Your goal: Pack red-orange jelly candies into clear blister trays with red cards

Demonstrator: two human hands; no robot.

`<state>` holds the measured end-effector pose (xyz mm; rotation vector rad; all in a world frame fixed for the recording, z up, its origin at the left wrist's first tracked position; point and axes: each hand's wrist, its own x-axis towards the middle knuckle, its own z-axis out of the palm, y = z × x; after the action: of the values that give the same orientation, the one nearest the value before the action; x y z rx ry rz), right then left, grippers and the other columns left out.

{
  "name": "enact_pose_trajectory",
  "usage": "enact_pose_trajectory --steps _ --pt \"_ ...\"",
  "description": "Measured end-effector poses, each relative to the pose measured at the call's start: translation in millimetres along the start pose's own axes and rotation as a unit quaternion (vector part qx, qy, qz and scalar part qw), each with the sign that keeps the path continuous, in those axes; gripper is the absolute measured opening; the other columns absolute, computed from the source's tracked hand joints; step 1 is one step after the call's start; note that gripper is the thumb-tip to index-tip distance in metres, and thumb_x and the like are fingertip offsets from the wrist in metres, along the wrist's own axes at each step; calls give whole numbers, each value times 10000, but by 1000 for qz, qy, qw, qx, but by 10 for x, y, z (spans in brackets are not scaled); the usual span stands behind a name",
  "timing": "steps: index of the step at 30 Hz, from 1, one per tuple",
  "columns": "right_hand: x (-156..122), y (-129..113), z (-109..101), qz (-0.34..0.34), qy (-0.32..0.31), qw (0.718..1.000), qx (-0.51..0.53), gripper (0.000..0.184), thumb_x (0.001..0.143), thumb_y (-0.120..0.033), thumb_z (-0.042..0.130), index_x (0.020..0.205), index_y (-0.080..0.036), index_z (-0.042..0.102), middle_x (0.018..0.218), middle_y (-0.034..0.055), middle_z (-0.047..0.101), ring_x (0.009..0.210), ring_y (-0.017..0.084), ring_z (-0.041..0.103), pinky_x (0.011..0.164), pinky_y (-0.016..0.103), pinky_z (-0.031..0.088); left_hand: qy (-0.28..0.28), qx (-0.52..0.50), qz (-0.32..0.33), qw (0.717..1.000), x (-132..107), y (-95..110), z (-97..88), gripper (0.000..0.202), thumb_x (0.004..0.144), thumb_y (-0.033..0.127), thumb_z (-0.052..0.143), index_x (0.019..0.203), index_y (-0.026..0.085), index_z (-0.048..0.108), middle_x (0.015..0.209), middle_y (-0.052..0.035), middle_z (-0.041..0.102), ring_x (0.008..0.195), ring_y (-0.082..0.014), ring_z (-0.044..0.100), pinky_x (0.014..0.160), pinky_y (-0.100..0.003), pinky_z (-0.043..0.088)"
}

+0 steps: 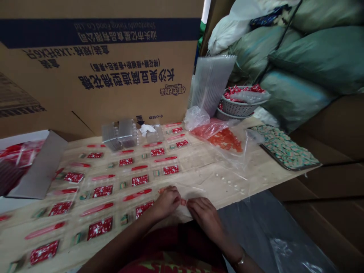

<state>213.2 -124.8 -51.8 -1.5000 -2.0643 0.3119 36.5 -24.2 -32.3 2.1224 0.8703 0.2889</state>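
Note:
Near the table's front edge, my left hand (169, 201) and my right hand (204, 213) come close together with fingers bent in a pinch. Between the fingertips shows a small orange piece (183, 202), too small to name surely; both hands appear to grip it. Thin clear plastic (186, 214) lies under and around my hands. Left of them stretch rows of clear trays holding red packets (100, 227), red stick-shaped pieces (137, 195) and small green-and-tan pieces (124, 219). A clear bag of orange pieces (226, 141) lies open ahead of my right hand.
A large cardboard box (127, 102) stands along the back. At left is a white carton (42, 170) with red packages. Stacked clear trays (213, 81), grey baskets (240, 108) of red packets and a tray (284, 167) of green-and-tan pieces stand right. Sacks (318, 57) are piled behind.

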Motion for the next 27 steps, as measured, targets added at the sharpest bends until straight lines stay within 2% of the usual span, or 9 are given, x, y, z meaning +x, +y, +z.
enact_pose_trajectory --steps 3,5,7,10,14,18,21,24,27 --pt "24 40 39 21 -3 999 27 150 927 -152 437 883 -212 567 864 49 634 817 204 584 741 348 471 40 -17 -29 999 -95 -67 -252 196 714 39 506 763 153 658 763 -29 629 716 -150 575 661 -241 433" --pt "35 62 64 35 -2 997 65 138 924 -159 436 873 -216 550 859 43 617 814 198 576 731 334 477 70 39 -68 994 -158 -129 -434 252 719 5 465 807 144 656 809 -51 645 761 -165 593 705 -259 443" --pt "42 75 70 41 -2 995 89 123 915 -165 443 881 -219 548 872 45 605 827 198 572 735 329 482 51 107 -90 989 -187 -180 -545 263 697 -26 462 772 146 648 815 -63 649 801 -182 597 751 -279 441" --pt "53 81 36 47 -5 992 113 91 882 -183 495 940 -215 558 964 66 592 899 205 570 774 330 494 13 139 -91 986 -163 -216 -546 226 685 -34 483 661 153 608 768 -67 641 814 -201 597 774 -295 436" --pt "107 27 -63 55 18 989 135 140 868 -206 509 983 -214 588 1058 92 583 988 221 565 834 344 486 41 145 -112 982 -145 -175 -480 236 659 -54 461 692 144 585 764 -73 637 803 -213 599 740 -308 437" --pt "296 -167 -139 100 45 965 240 163 899 -257 465 887 -213 621 906 63 620 877 195 592 756 306 483 90 -56 -99 989 -221 30 -487 148 709 38 505 765 160 569 680 -5 610 641 -147 576 603 -240 424" --pt "499 -314 -85 161 35 906 389 165 866 -322 515 880 -197 621 783 31 633 733 168 601 646 268 482 90 -251 -45 963 -221 217 -431 45 739 166 569 782 163 580 696 -1 625 638 -127 577 609 -230 436" --pt "664 -346 46 197 41 856 476 178 794 -357 582 823 -185 618 720 16 641 662 160 592 610 262 477 113 -311 -29 943 -128 289 -326 65 706 197 603 754 158 585 687 -3 618 636 -122 570 628 -236 447" --pt "725 -281 123 228 81 842 483 192 753 -379 605 749 -187 609 672 11 629 624 158 569 583 261 463 124 -332 -32 934 -50 245 -274 136 673 213 619 794 158 593 737 -17 630 695 -139 585 686 -264 469"
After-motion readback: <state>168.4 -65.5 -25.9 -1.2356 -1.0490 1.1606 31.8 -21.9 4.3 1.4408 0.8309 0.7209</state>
